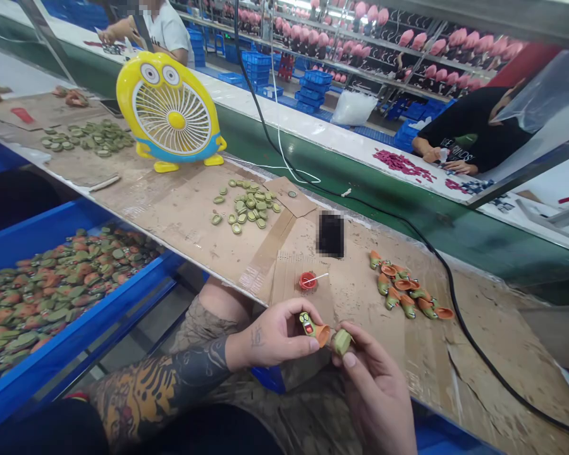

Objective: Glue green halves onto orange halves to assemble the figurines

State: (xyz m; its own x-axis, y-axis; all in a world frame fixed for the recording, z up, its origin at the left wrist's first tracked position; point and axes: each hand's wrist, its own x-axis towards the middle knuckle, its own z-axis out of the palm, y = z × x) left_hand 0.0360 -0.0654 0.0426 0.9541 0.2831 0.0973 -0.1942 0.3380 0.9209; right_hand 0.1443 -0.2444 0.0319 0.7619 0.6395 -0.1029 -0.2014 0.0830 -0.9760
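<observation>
Between the thumb and fingers of my left hand point(282, 335) is a small green and orange figure point(308, 325) with a cartoon face, its orange flared end turned right. My right hand point(372, 373) pinches a green oval piece point(341, 342) close beside that orange end; whether the two touch is unclear. Just beyond my hands, a small red cup point(307, 282) with a white stick in it stands on a cardboard piece point(284, 272). Several green and orange figures point(408, 284) lie to the right. Loose green oval pieces point(251, 205) lie further back on the cardboard-covered table point(189, 221).
A yellow fan point(176, 120) stands at the back left, near more green pieces point(99, 136). A black cable point(436, 253) crosses the right side. A blue bin point(99, 294) full of parts is at left. Two people sit across, beyond a green ledge point(374, 215).
</observation>
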